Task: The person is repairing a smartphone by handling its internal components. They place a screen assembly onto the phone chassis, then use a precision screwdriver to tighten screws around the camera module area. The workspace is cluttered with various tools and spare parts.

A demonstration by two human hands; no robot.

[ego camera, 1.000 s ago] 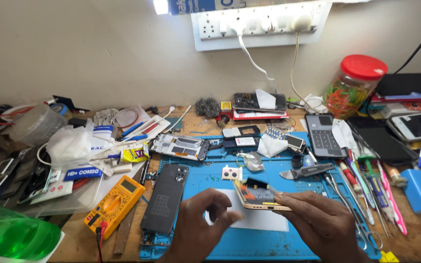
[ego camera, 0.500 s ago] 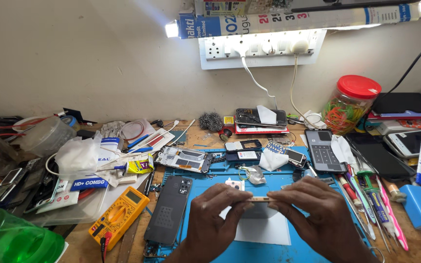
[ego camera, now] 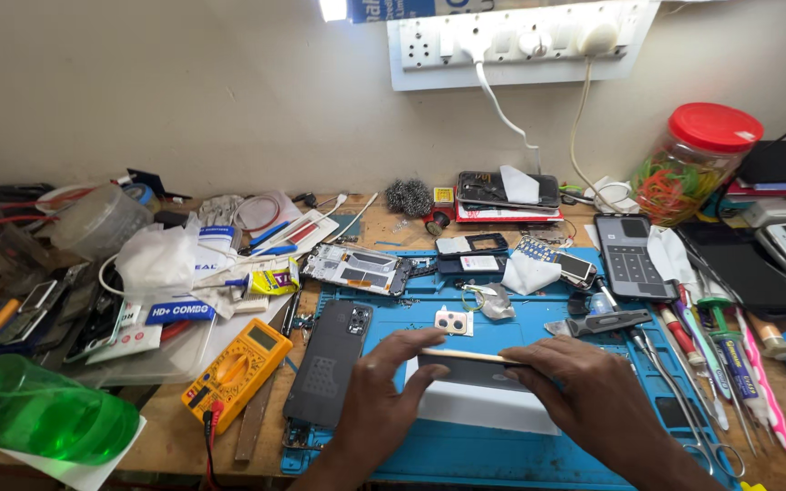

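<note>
Two hands, left hand [ego camera: 384, 400] and right hand [ego camera: 598, 400], pinch (edge-on) a phone [ego camera: 466, 365] between them.

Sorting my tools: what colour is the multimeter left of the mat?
Yellow-orange multimeter, clearest in the head view.

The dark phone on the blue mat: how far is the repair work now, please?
Done: the dark phone back cover lies detached on the blue work mat, and a stripped silver phone frame lies behind it. In hand: the left hand and the right hand hold the thin dark phone panel on edge over a white sheet. Left: the parts lie apart, nothing looks reassembled.
</note>
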